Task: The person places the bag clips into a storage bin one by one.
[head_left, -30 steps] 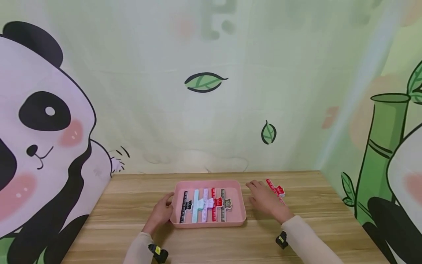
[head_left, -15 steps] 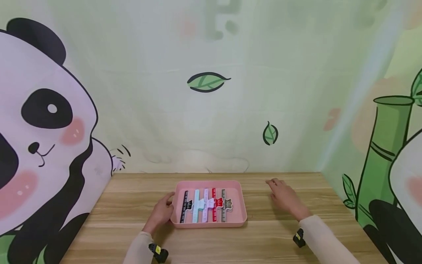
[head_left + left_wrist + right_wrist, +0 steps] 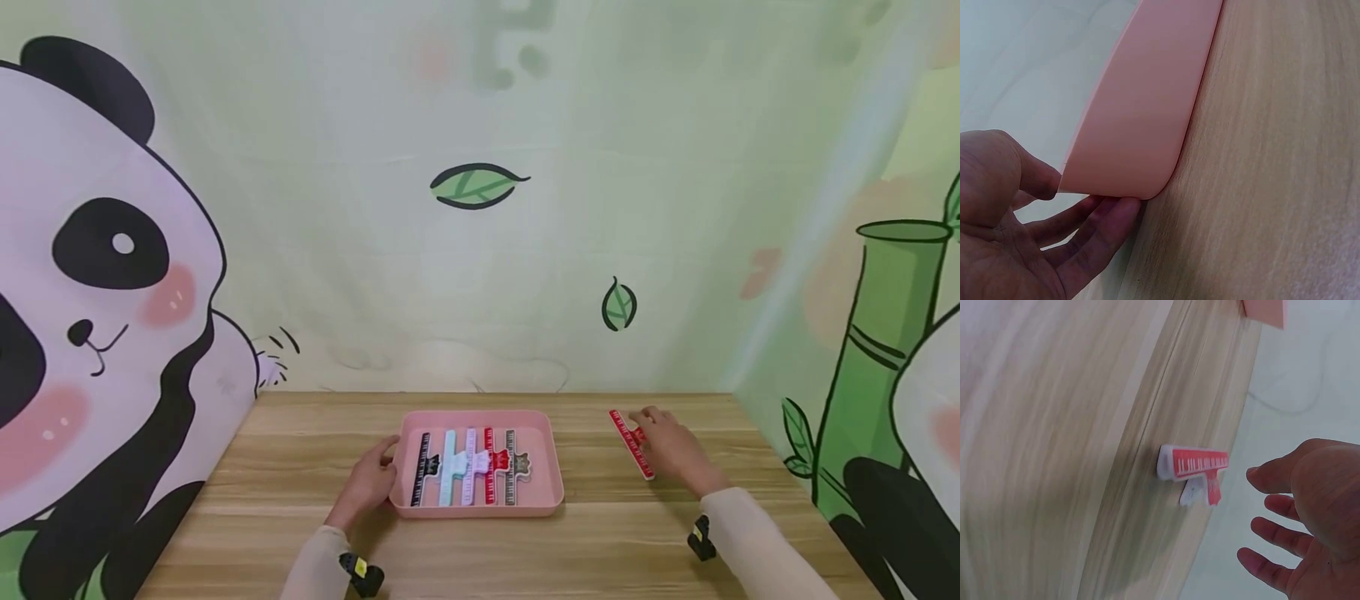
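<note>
We are working at a wooden table (image 3: pixel 300 467), where the pink tray (image 3: pixel 555 467) is sitting at the middle, carrying five clips side by side. Our left hand (image 3: pixel 369 483) is gripping the tray's left wall, thumb on the rim, fingers underneath. Our right hand (image 3: pixel 671 450) is hovering relaxed, grasping nothing, just beside the red clip (image 3: pixel 630 442) lying on the table, well right of the tray.
</note>
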Action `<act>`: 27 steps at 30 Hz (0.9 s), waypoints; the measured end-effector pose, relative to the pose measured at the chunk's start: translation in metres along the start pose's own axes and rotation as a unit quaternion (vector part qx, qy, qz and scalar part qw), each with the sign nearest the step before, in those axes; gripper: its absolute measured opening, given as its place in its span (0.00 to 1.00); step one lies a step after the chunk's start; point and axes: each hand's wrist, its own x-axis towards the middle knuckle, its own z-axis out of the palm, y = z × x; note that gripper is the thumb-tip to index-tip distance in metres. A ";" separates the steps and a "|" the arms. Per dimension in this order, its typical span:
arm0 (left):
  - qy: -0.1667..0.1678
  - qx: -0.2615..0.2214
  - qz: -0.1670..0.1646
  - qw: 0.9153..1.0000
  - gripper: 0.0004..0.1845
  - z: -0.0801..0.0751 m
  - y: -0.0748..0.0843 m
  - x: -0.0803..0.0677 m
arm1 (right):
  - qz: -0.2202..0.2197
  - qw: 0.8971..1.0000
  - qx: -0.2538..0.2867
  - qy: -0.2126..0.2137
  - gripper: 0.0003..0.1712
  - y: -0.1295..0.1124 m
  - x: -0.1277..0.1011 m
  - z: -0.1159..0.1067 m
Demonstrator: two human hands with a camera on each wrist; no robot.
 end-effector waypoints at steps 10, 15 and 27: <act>-0.003 -0.001 0.007 1.000 0.30 -0.001 0.002 -0.003 | -0.004 1.000 -0.016 -0.013 0.31 0.015 -0.001 0.009; 0.007 0.000 0.027 1.000 0.30 -0.001 -0.001 -0.003 | 0.004 1.000 -0.006 -0.030 0.31 0.018 0.000 0.012; 0.007 0.013 0.016 1.000 0.30 -0.001 0.000 -0.003 | -0.007 0.998 -0.004 -0.062 0.29 0.020 0.000 0.016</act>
